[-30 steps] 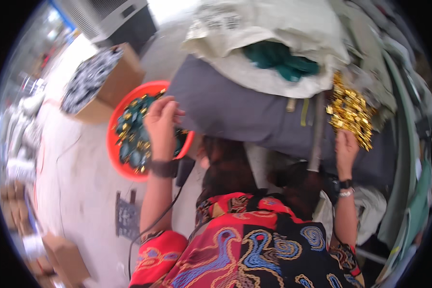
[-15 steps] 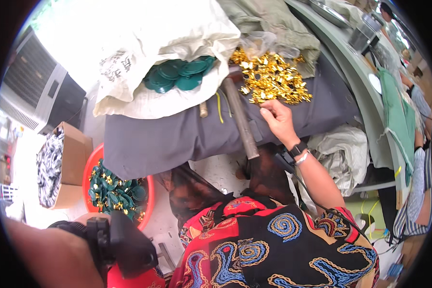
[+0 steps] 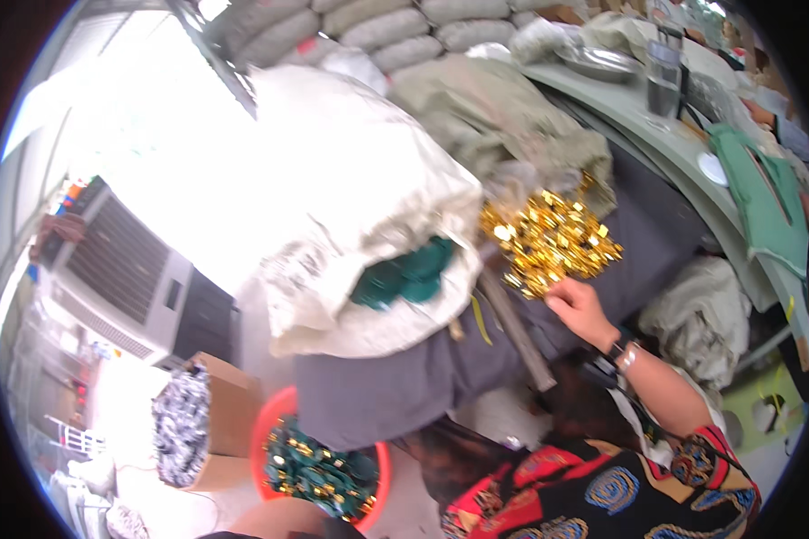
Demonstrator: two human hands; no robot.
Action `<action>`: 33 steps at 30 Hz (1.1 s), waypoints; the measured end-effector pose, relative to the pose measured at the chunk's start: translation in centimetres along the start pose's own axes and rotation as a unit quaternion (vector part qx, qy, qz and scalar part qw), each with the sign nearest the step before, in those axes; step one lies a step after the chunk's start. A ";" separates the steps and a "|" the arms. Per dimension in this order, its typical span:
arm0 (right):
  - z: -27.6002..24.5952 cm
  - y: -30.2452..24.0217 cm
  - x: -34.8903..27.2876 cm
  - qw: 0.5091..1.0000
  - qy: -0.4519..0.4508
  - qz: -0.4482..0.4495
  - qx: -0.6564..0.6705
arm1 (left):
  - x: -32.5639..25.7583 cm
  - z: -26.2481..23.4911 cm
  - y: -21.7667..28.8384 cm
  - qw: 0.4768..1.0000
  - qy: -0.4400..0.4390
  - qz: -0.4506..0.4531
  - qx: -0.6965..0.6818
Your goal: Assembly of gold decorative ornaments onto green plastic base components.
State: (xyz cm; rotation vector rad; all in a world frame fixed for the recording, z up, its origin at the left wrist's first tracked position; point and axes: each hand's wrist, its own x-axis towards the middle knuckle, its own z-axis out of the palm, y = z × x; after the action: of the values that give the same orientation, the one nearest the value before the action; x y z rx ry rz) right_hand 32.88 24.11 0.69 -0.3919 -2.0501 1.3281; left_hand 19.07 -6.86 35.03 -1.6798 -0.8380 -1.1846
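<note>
My right hand (image 3: 581, 310) reaches up to the lower edge of a heap of small shiny gold pieces (image 3: 548, 235) lying on a dark grey cloth (image 3: 395, 391). Its fingertips touch the heap, but the back of the hand hides whether they grip anything. A bracelet and a dark band sit on that wrist (image 3: 622, 352). Left of the heap, an open white sack (image 3: 368, 216) shows dark green pieces (image 3: 406, 277) in its mouth. My left hand is out of the picture. My bright patterned clothing (image 3: 602, 490) fills the lower right.
A red basin (image 3: 262, 431) of green and gold pieces stands on the floor at lower left, beside a cardboard box (image 3: 229, 404). A grey air cooler (image 3: 126, 269) stands further left. A counter (image 3: 674, 144) at upper right holds a steel cup (image 3: 663, 79), with stacked sacks (image 3: 404, 18) behind.
The view has swung up and to the right. My left forearm, seen at lower left before, has left the picture. My right hand stays at the gold heap's lower edge.
</note>
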 end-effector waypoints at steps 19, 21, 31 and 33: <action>2.6 -2.2 1.6 0.821 -0.075 -0.240 -0.513 | -3.5 -2.1 4.2 0.971 0.066 -0.054 0.225; 3.3 -1.7 1.8 0.803 -0.090 -0.225 -0.544 | -4.8 -0.5 5.4 0.963 0.075 -0.099 0.238; -1.0 -1.2 -0.8 0.949 -0.002 -0.200 -0.243 | -14.2 8.3 4.6 0.801 0.033 -0.598 -0.007; 2.0 -1.3 -2.0 0.987 0.008 -0.134 -0.084 | -22.3 6.4 3.0 0.742 -0.014 -0.670 0.012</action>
State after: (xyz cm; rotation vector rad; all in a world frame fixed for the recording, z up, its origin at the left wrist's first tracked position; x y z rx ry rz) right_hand 33.18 20.98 0.59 -0.1906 -2.1216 0.9933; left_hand 16.91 -2.84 12.07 -0.8671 -2.2334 -1.9909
